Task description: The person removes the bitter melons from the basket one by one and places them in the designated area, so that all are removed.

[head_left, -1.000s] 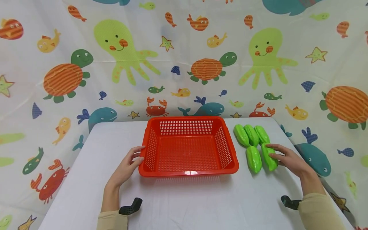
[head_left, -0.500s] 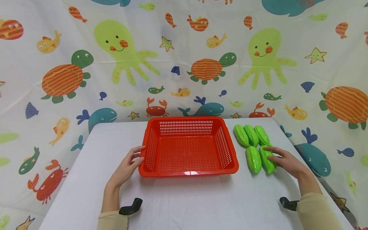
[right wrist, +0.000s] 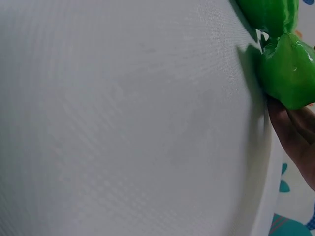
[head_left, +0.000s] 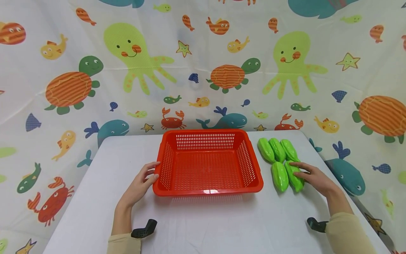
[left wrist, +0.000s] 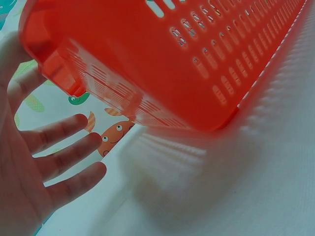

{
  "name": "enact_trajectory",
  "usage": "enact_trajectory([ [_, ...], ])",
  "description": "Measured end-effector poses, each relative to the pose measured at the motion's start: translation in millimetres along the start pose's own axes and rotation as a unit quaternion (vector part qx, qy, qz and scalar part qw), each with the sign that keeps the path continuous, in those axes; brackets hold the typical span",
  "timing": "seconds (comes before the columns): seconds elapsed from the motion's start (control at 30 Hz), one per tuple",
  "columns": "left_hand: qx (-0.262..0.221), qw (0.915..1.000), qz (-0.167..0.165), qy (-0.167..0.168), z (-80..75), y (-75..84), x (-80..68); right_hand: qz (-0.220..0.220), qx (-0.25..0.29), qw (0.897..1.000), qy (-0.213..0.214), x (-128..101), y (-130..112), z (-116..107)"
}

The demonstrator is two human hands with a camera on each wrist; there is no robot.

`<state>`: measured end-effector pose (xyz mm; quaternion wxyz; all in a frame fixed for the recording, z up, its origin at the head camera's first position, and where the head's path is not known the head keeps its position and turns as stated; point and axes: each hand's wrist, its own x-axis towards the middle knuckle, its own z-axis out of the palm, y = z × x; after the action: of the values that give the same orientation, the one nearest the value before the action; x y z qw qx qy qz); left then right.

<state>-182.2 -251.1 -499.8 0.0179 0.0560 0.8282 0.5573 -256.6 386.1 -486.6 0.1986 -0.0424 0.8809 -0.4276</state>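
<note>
A shallow red plastic basket (head_left: 207, 192) with slotted walls stands mid-table. My left hand (head_left: 139, 185) has its fingertips at the basket's left rim; the left wrist view shows its fingers spread and nearly straight beside the basket wall (left wrist: 147, 73). On the right lies a glossy, bright green, long ridged piece (head_left: 293, 179), resembling a plastic toy vegetable. My right hand (head_left: 318, 180) touches its right side with slightly bent fingers. In the right wrist view fingertips (right wrist: 280, 115) meet the end of that green piece (right wrist: 288, 71), and the rest of the hand is cut off.
Another green piece (head_left: 280, 176) lies just left of the touched one. Behind them, three similar green pieces (head_left: 278, 150) sit in a row close to the basket's right side. A white table (head_left: 222, 225) carries everything, with a sea-animal patterned cloth (head_left: 203, 81) hanging behind.
The green piece under my right hand has slid left, closer to its neighbour, and the right hand has shifted left with it. Left hand and basket stay put.
</note>
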Motion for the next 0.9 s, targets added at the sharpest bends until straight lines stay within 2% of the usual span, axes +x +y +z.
enact_trajectory([
  [0.47,0.0,1.0,-0.001,0.0,0.4,0.5,0.5,0.005,-0.001,1.0,0.013,3.0,-4.1,3.3],
  [0.9,-0.002,1.0,-0.002,-0.001,-0.7,0.6,1.4,0.013,0.025,1.0,0.01,4.2,-1.4,4.0],
])
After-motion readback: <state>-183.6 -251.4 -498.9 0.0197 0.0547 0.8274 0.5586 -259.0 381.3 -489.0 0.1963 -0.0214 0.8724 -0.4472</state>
